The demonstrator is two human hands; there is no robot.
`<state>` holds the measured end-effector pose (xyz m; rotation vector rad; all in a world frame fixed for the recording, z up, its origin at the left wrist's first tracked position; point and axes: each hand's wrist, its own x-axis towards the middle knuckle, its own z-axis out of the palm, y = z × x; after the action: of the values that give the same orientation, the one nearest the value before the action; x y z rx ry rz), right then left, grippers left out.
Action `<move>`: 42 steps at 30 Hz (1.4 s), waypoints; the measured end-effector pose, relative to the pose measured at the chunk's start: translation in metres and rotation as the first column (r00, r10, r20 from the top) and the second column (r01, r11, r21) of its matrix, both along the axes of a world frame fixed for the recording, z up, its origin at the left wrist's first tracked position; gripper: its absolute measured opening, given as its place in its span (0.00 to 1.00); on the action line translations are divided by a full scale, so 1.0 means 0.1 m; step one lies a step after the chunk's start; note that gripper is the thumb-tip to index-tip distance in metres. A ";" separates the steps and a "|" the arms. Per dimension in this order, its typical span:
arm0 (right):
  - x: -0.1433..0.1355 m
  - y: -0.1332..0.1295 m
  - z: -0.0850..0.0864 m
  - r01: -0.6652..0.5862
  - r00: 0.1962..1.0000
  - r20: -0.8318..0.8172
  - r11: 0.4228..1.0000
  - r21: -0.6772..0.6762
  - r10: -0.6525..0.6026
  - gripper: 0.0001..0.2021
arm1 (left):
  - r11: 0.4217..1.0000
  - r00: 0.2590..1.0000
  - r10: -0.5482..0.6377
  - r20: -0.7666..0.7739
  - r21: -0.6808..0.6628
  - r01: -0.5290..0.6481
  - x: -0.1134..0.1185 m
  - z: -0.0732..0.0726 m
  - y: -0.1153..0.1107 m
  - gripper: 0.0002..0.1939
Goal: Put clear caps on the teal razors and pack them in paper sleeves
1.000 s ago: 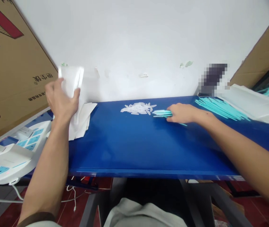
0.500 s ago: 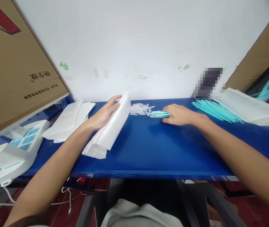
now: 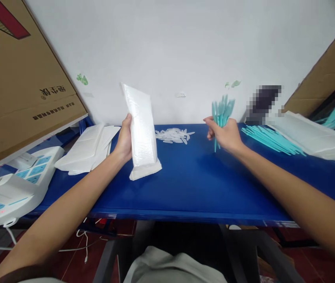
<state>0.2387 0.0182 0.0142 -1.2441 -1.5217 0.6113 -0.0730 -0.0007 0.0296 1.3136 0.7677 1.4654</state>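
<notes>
While its wider, crumpled lower end hung over the blue table (image 3: 179,188), the padded bag (image 3: 144,129) looked white, glossy and bubbly, long and tilted slightly from upright. The left hand (image 3: 124,137), reaching forward from the lower left, was closed on its left edge, thumb along that side and the other fingers hidden behind; most of the bag lay to the right of the grip. The right hand (image 3: 229,134), raised above the table with its forearm slanting in from the right, was curled around a teal bundle (image 3: 223,112), whose slightly blurred, flattened upper ends fanned above the fist while thin ends poked out below. Farther back, flat white bags (image 3: 81,151) lay at the left, a heap of small translucent pieces (image 3: 174,135) between the hands, and loose teal sticks (image 3: 273,140) at the right, before the pale wall (image 3: 167,51).
</notes>
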 end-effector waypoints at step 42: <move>-0.02 0.17 -0.31 -0.008 0.947 -0.318 0.989 0.148 0.055 0.24 | 0.993 0.916 0.100 0.389 -0.099 -0.066 -0.06 -0.12 0.12 0.11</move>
<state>0.2372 0.0353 -0.0172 -0.9583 -1.2891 0.6764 -0.0787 0.0115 0.0179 0.8886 0.6146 1.6786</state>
